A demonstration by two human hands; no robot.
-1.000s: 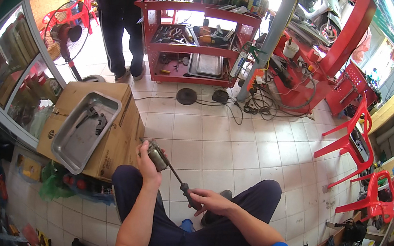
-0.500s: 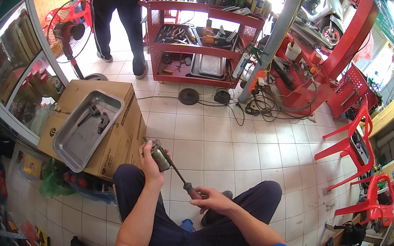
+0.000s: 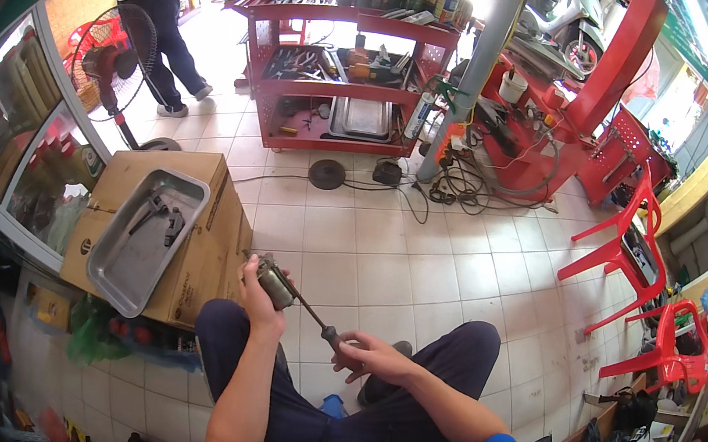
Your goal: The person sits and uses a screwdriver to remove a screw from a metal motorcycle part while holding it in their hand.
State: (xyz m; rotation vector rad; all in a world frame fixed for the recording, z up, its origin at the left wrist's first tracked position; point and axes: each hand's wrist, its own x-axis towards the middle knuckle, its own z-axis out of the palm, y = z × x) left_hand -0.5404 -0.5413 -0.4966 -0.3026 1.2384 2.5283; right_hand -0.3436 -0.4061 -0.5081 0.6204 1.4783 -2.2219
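My left hand [image 3: 256,299] is wrapped around a greenish-grey cylindrical metal part [image 3: 278,288], held above my left knee. My right hand [image 3: 376,358] grips a screwdriver [image 3: 330,336] by its dark handle. The long shaft slants up to the left, and its end meets the side of the metal part; the exact contact point is too small to make out. Left of my hands, a shallow metal tray [image 3: 120,272] lies on a cardboard box [image 3: 206,260]. Small black parts [image 3: 173,227] rest in the tray.
A red tool trolley [image 3: 335,88] stands ahead, with tools and cans on its shelves. Cables [image 3: 464,190] lie on the tiled floor by a grey post [image 3: 466,102]. Red plastic chairs [image 3: 624,254] are on the right. A fan [image 3: 112,68] and another person [image 3: 154,11] are at far left.
The other person has moved left, away from the trolley. My view has shifted slightly. My hands keep hold of the metal part and the screwdriver, the right hand's grip slightly changed.
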